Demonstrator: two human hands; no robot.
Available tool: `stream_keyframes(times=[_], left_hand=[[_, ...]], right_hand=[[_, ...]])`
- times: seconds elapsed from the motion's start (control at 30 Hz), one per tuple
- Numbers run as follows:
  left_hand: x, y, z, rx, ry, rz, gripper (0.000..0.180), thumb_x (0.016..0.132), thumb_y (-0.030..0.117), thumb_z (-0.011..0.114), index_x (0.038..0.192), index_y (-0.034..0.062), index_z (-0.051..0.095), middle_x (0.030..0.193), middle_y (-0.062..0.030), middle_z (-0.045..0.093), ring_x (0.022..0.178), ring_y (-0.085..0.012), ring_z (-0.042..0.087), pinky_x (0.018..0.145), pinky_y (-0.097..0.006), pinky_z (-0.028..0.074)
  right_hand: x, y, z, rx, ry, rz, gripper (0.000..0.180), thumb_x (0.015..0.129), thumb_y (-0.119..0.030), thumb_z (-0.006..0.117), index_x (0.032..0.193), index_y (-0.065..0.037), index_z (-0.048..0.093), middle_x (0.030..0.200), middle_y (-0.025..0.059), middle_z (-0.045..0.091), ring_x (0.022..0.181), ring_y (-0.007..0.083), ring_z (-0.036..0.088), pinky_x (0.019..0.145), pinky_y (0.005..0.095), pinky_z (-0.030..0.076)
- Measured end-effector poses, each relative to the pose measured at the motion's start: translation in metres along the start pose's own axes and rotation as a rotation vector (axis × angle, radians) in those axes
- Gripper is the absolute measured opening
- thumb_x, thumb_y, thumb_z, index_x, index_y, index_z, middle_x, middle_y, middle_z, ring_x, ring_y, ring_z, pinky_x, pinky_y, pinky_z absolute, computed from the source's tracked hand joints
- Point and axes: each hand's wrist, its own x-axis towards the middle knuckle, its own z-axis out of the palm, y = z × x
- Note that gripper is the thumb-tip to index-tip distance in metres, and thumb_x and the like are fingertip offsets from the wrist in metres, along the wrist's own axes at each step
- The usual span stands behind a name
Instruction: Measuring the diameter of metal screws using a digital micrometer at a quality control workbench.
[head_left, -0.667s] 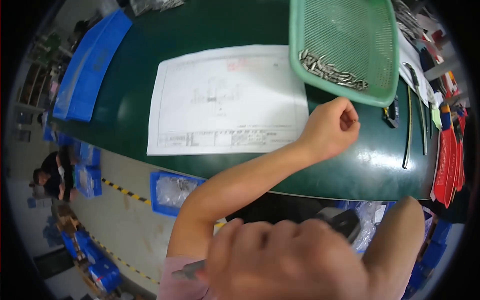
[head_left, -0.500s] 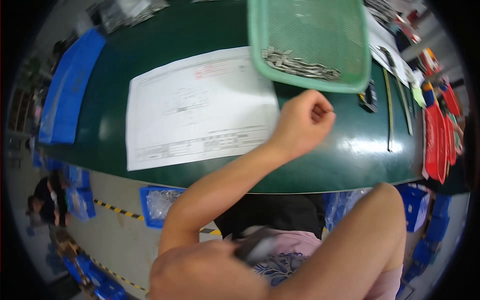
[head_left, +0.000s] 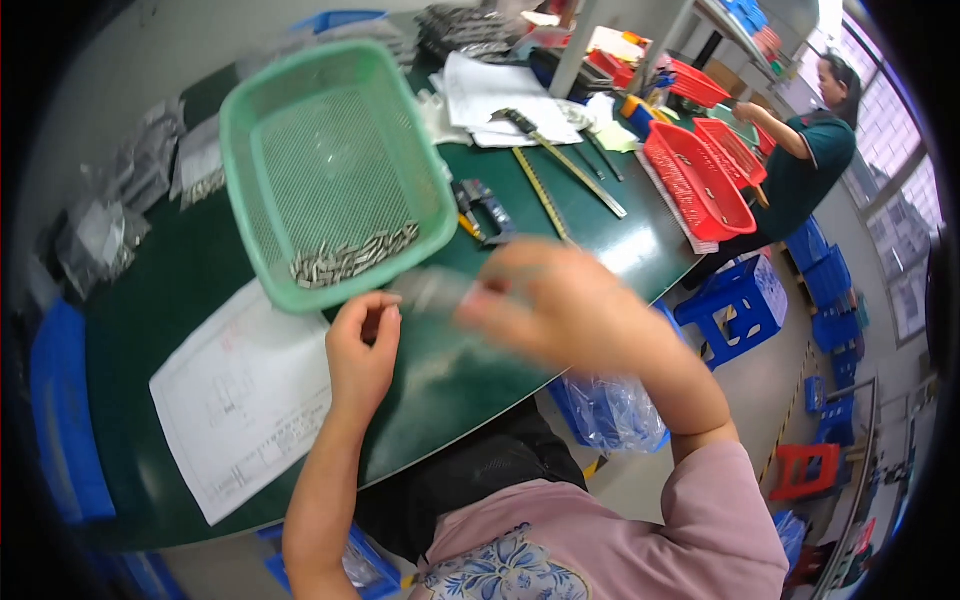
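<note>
My left hand [head_left: 364,345] is pinched closed at the near rim of a green mesh basket [head_left: 437,235]. Whatever sits between its fingertips is too small to make out. Just to its right, my right hand [head_left: 570,305] is smeared by motion, its fingers curled around a blurred grey object [head_left: 430,290] that reaches toward the left fingertips. Inside the basket lies a heap of small metal strips [head_left: 350,260] along the near side. A printed drawing sheet [head_left: 245,400] lies on the dark green table [head_left: 450,385], left of my left forearm.
Right of the basket lie a black-and-yellow tool [head_left: 485,212], a yellow ruler [head_left: 541,190] and a caliper [head_left: 570,165]. Red baskets [head_left: 690,175] stand farther right, near another person [head_left: 815,165]. Bagged parts [head_left: 100,235] lie at left, beside a blue bin [head_left: 65,410]. A blue stool [head_left: 735,310] stands beyond the table edge.
The view has swung toward the right. My right hand has risen from near my body, carrying the grey object, to beside my left hand. The left hand stays pinched near the basket.
</note>
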Motion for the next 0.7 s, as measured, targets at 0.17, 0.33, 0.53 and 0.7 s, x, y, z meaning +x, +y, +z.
stream_keyframes(times=[0.17, 0.33, 0.53, 0.7], left_hand=[[-0.002, 0.017, 0.006, 0.150, -0.103, 0.118, 0.010, 0.076, 0.000, 0.052, 0.085, -0.0009, 0.057, 0.075, -0.0059, 0.052, 0.066, -0.0129, 0.052, 0.061, -0.022, 0.042], [-0.003, 0.018, 0.005, 0.204, -0.122, 0.157, 0.011, 0.074, -0.002, 0.052, 0.083, -0.0005, 0.058, 0.075, -0.0062, 0.051, 0.066, -0.0137, 0.050, 0.060, -0.022, 0.041], [-0.009, 0.018, 0.002, 0.267, -0.143, 0.153, 0.013, 0.072, -0.004, 0.054, 0.083, -0.0003, 0.060, 0.078, -0.0079, 0.050, 0.069, -0.0138, 0.050, 0.061, -0.022, 0.041], [-0.007, 0.014, -0.002, -0.477, -0.159, -0.164, 0.014, 0.075, 0.000, 0.055, 0.088, -0.0015, 0.049, 0.083, -0.0101, 0.053, 0.074, -0.0151, 0.053, 0.069, -0.027, 0.046]], right_hand=[[0.015, 0.147, -0.030, 0.157, 0.107, 0.676, 0.037, 0.076, -0.038, 0.056, 0.071, -0.001, 0.055, 0.059, 0.0073, 0.053, 0.047, 0.0153, 0.055, 0.040, 0.0267, 0.042], [0.023, 0.206, -0.029, 0.238, -0.038, 0.884, 0.039, 0.075, -0.036, 0.057, 0.069, 0.003, 0.056, 0.049, 0.0070, 0.051, 0.038, 0.0159, 0.053, 0.035, 0.0268, 0.044], [0.032, 0.220, -0.008, -0.120, 0.082, 0.714, 0.044, 0.070, -0.047, 0.057, 0.066, -0.004, 0.063, 0.059, 0.0107, 0.059, 0.052, 0.0216, 0.058, 0.052, 0.0323, 0.047], [0.031, 0.234, 0.016, -0.360, 0.329, 0.537, 0.035, 0.072, -0.038, 0.054, 0.071, -0.004, 0.061, 0.070, 0.0155, 0.059, 0.069, 0.0298, 0.057, 0.060, 0.0379, 0.043]])
